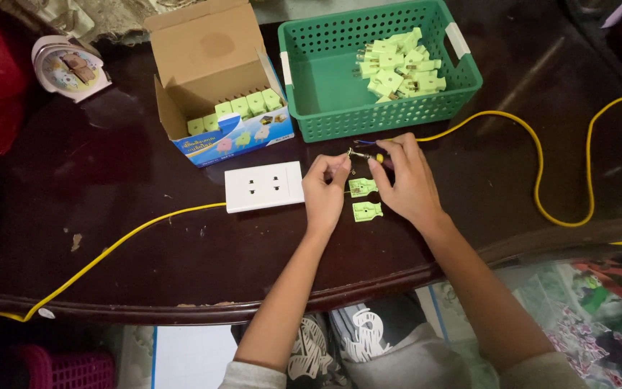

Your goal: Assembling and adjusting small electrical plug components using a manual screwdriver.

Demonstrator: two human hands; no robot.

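At frame centre, the left hand [325, 191] and right hand [406, 180] pinch the yellow cable [541, 162] end (bare wires showing). Two plug halves [365, 199] lie open below, unassembled; finished plugs [399, 68] fill the green basket [311, 72].

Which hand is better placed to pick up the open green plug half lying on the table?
Probably the left hand. It hovers right beside the two plug halves, touching only the small metal part with its fingertips. The right hand seems busier: its grip is closed on a yellow-tipped tool near the yellow cable.
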